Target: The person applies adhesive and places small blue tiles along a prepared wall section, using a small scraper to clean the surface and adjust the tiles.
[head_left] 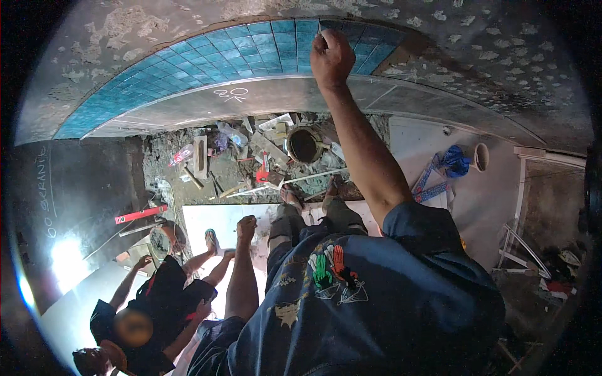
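My right hand (pixel 332 59) is raised on an outstretched arm against a band of blue-green wall tiles (pixel 257 50). Its fingers are closed, and a small thin pointed piece (pixel 319 29) sticks out above them at a joint between tiles. Low in front of my body, my left hand (pixel 246 229) is closed too; whatever it may hold is hidden. Below the tile band runs a grey wall strip (pixel 282 94) with chalk marks. To the right the tiles end in a ragged edge against rough mortar (pixel 411 56).
A bucket (pixel 305 144), a red tool (pixel 262 169), wood scraps and rubble cover the floor by the wall. Two people (pixel 160 282) crouch at left near a mortar bucket (pixel 166 240), a red spirit level (pixel 141 214) and a bright lamp (pixel 69 263). A blue bag (pixel 454 161) lies right.
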A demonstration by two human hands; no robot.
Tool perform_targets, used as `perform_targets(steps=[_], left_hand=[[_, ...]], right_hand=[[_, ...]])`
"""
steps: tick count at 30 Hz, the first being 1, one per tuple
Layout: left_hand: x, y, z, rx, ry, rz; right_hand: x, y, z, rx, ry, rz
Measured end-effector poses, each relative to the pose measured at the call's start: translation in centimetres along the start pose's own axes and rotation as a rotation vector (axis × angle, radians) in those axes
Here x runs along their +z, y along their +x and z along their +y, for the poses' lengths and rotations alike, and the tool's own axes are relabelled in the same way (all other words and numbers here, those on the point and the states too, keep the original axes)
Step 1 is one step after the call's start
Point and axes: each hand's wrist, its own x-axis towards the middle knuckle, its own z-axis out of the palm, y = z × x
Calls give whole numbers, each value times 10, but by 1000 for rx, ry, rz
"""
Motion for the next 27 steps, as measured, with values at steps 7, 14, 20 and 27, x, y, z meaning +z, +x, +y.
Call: perform_targets(steps=[7, 14, 20, 27], left_hand=[[2, 6, 2, 9, 8, -2], [1, 2, -9, -90, 49, 12], [-2, 0, -19, -138, 65, -54], [4, 40, -10, 422, 820, -130]], right_hand=[[-7, 5, -1, 14, -49, -25], [-23, -10, 16, 143, 64, 110], [-30, -3, 25, 136, 23, 79], [-62, -24, 18, 156, 2, -122]])
